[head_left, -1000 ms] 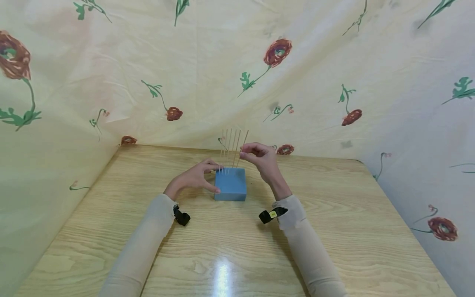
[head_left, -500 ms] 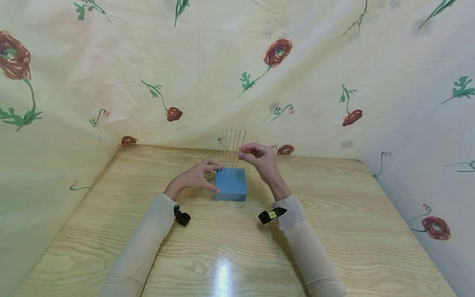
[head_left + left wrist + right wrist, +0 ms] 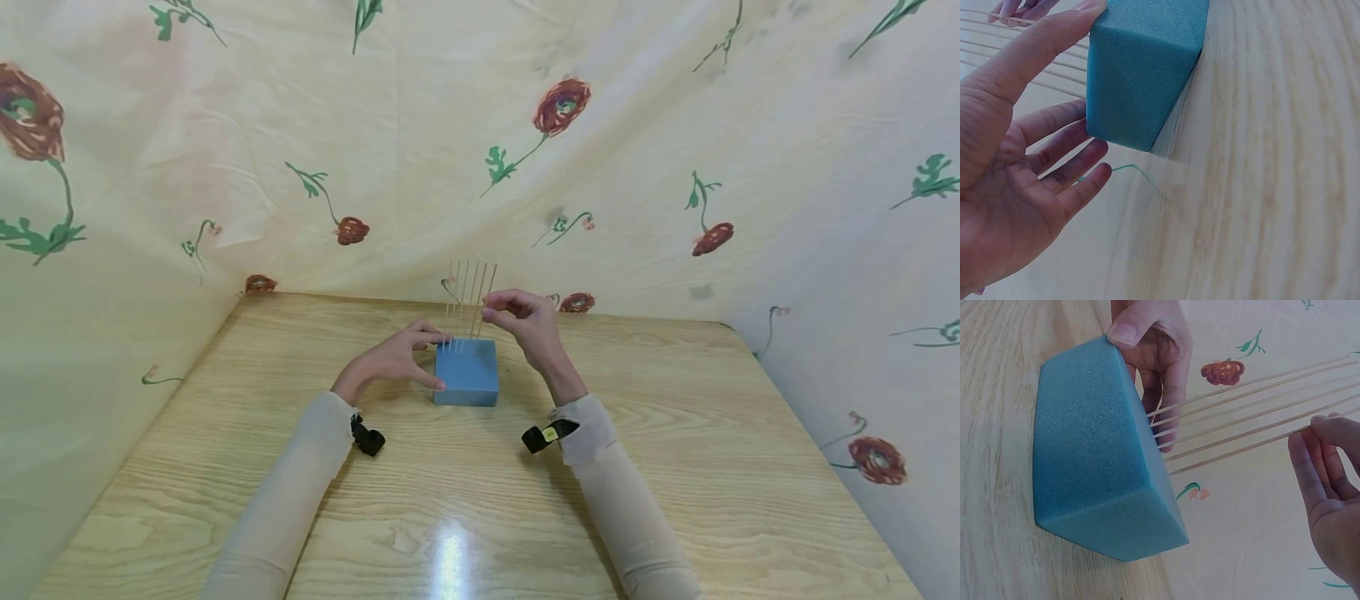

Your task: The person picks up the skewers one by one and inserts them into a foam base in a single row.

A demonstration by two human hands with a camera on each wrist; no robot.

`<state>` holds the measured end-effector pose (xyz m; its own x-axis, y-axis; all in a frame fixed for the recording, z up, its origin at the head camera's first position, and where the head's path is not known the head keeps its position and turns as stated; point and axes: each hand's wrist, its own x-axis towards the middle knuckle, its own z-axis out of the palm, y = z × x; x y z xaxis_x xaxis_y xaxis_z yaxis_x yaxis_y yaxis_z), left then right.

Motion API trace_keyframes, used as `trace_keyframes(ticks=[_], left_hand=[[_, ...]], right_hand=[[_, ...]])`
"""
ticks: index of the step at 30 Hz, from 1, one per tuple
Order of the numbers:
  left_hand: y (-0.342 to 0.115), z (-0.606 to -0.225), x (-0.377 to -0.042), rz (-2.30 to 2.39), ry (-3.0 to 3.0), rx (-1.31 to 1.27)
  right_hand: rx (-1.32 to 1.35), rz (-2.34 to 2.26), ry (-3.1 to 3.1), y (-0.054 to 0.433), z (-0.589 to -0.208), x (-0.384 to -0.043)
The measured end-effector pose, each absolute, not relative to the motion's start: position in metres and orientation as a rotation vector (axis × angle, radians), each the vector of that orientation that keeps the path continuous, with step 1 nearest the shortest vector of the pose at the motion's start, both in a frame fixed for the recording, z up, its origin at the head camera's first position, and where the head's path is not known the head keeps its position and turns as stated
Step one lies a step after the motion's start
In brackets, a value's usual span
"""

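A blue foam block (image 3: 468,371) sits on the table with several thin wooden skewers (image 3: 1241,389) standing in a row along its far part. My left hand (image 3: 390,354) holds the block's left side, the thumb at the near edge of its top and the fingers reaching to the far side. With thumb and fingertips, my right hand (image 3: 528,329) pinches the rightmost skewer (image 3: 1229,455) partway up its length. That skewer's lower end meets the foam, and it leans slightly right compared with the others.
The wood-grain table (image 3: 712,433) spreads around the block on all sides. A cream cloth (image 3: 420,158) printed with red flowers hangs behind and along both sides. Each wrist carries a black strap; the right strap (image 3: 551,434) has a yellow tag.
My right hand has shifted slightly left with the pinched skewer, whose top now leans less to the right. My left hand and the foam block have stayed in place.
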<state>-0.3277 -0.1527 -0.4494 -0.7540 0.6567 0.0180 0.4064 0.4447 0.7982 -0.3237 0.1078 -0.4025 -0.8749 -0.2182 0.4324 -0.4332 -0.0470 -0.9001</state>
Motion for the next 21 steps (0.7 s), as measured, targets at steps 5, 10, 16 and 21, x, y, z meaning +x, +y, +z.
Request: trace_keyframes(ticks=[5, 10, 16, 21], left_hand=[[-0.1525, -0.4496, -0.328, 1.208, 2.406, 0.906], [-0.1528, -0.4493, -0.3282, 1.198, 2.414, 0.905], [-0.1537, -0.4484, -0.3275, 1.193, 2.41, 0.903], [-0.1547, -0.4478, -0.326, 1.189, 2.408, 0.912]], right_hand=[[0.714, 2.046, -2.048, 0.1075, -0.4031, -0.3239], [0.715, 2.042, -2.048, 0.1064, -0.4025, -0.3229], [0.712, 2.041, -2.048, 0.1047, -0.4028, -0.3219], [0.704, 2.04, -2.047, 0.1035, -0.4035, -0.3207]])
